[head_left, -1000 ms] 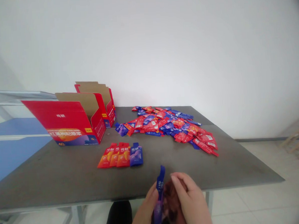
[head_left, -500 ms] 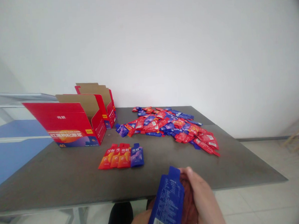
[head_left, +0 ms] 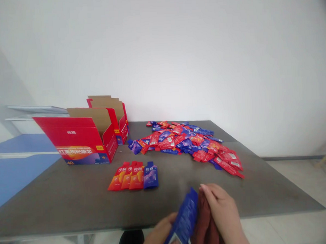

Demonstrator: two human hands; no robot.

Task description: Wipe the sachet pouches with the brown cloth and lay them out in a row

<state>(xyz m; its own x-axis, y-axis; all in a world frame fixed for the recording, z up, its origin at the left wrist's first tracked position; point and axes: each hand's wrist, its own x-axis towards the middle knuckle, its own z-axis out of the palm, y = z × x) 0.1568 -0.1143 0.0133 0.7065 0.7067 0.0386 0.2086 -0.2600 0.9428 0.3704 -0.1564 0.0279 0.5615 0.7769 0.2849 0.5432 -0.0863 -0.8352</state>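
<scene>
A blue pouch (head_left: 184, 217) with printed text is in my left hand (head_left: 160, 234), tilted at the near table edge, its lower part slightly blurred. My right hand (head_left: 223, 208) pinches a reddish-brown cloth (head_left: 206, 225) just to the right of the pouch. Farther up the table lies a short overlapping row: three red-orange pouches (head_left: 135, 176) and one blue pouch (head_left: 150, 176) at its right end, fronts up.
A loose pile of red and blue pouches (head_left: 177, 139) covers the table's (head_left: 82, 199) far middle and right. Two open red cartons stand at the left, one nearer (head_left: 79, 141) and one behind (head_left: 122, 127). A white wall rises behind.
My left hand has turned the blue pouch more edge-on. The cloth and my right hand have parted a little from it. The view has tilted slightly upward.
</scene>
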